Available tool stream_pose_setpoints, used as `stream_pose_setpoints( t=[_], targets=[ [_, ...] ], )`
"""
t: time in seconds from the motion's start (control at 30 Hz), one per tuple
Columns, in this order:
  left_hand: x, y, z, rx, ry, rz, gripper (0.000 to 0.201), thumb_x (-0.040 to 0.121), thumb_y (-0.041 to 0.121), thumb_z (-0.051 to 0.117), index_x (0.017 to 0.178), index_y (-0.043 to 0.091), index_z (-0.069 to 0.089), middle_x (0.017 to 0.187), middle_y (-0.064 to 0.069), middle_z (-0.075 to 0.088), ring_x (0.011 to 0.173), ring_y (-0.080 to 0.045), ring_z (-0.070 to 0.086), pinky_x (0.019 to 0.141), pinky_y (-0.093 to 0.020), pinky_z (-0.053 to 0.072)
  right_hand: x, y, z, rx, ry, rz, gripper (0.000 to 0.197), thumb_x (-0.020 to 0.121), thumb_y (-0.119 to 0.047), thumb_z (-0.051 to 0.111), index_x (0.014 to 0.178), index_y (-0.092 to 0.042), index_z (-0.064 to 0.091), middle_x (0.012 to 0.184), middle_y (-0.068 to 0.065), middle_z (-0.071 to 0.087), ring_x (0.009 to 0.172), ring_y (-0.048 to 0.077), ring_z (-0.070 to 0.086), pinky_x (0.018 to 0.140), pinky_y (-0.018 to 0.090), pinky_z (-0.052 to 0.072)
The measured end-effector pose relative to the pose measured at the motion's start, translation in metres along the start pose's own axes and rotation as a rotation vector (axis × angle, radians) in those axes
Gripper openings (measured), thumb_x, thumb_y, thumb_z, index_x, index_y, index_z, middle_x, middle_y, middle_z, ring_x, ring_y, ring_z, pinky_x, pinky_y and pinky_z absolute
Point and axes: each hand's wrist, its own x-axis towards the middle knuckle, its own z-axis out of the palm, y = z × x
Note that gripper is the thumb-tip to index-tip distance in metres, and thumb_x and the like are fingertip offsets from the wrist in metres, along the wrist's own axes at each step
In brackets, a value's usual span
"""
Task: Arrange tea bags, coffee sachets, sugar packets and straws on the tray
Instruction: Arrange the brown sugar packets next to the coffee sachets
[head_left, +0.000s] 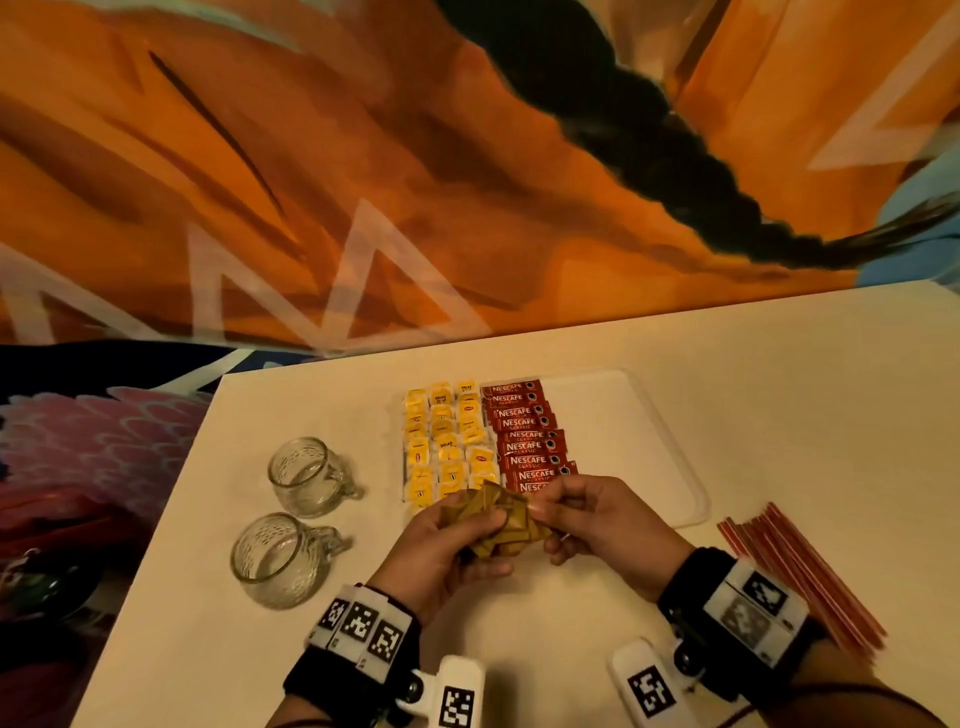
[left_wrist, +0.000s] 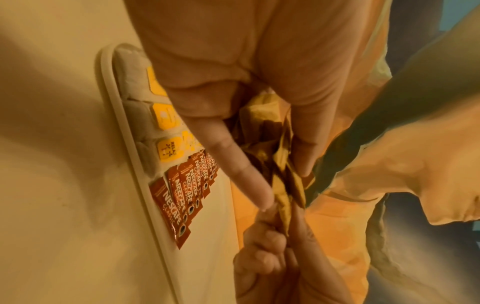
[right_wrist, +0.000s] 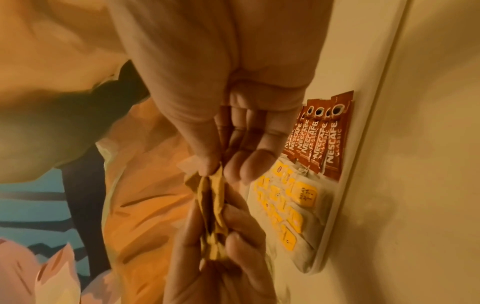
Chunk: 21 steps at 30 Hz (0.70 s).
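Observation:
My left hand (head_left: 457, 540) grips a bunch of brown sugar packets (head_left: 501, 522) just above the table, in front of the white tray (head_left: 670, 441). My right hand (head_left: 566, 512) pinches the right edge of one packet in that bunch. On the tray lie rows of yellow-tagged tea bags (head_left: 447, 447) at the left and red Nescafe coffee sachets (head_left: 524, 436) beside them. Red straws (head_left: 800, 566) lie on the table right of my right wrist. The left wrist view shows the sugar packets (left_wrist: 280, 181) between both hands; the right wrist view shows the sugar packets (right_wrist: 213, 203) too.
Two clear glass mugs (head_left: 306, 475) (head_left: 275, 558) stand on the white table (head_left: 831, 374) left of the tray. The tray's right half is bare. Orange patterned fabric (head_left: 363, 182) lies beyond the table's far edge.

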Motion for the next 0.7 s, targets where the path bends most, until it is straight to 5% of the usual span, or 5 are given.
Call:
stream_pose_setpoints(
  t=[0.2,0.43,0.6,0.7],
  targets=[
    [-0.004,0.01,-0.02,-0.085,0.038,0.047,0.041,0.071,0.007,0.066,0.111,-0.002,0.06,0.09,-0.023,0.071,0.065,-0.026,0.072,0.051,-0.028,0.059,0.0,-0.004,-0.002,0.06,0.071,-0.023,0.011,0.09,-0.012,0.063,0.091,-0.001,0.063,0.076,0.011,0.064,0.061,0.018,0.061,0.059,0.03,0.055],
    [-0.001,0.013,-0.005,-0.043,0.076,0.095,0.04,0.074,0.007,0.066,0.113,0.001,0.059,0.095,-0.019,0.072,0.07,-0.026,0.072,0.054,-0.03,0.06,0.002,-0.015,-0.006,0.03,0.046,-0.035,0.011,0.091,-0.015,0.061,0.091,-0.004,0.063,0.079,0.008,0.064,0.061,0.017,0.059,0.058,0.031,0.055],
    [0.005,0.008,0.02,0.116,0.125,0.133,0.029,0.081,0.007,0.067,0.109,0.005,0.061,0.099,-0.016,0.072,0.08,-0.031,0.072,0.06,-0.034,0.06,0.005,-0.026,-0.017,-0.413,-0.035,-0.117,0.008,0.097,-0.015,0.054,0.09,-0.013,0.057,0.081,0.0,0.063,0.064,0.009,0.062,0.058,0.026,0.053],
    [0.007,0.001,0.036,0.185,0.106,0.128,0.031,0.082,0.007,0.068,0.111,0.007,0.061,0.103,-0.016,0.072,0.088,-0.031,0.072,0.062,-0.035,0.06,0.006,-0.034,-0.028,-0.794,-0.046,-0.234,0.006,0.095,-0.021,0.057,0.088,-0.022,0.058,0.084,-0.001,0.065,0.074,0.012,0.063,0.069,0.037,0.056]
  ],
)
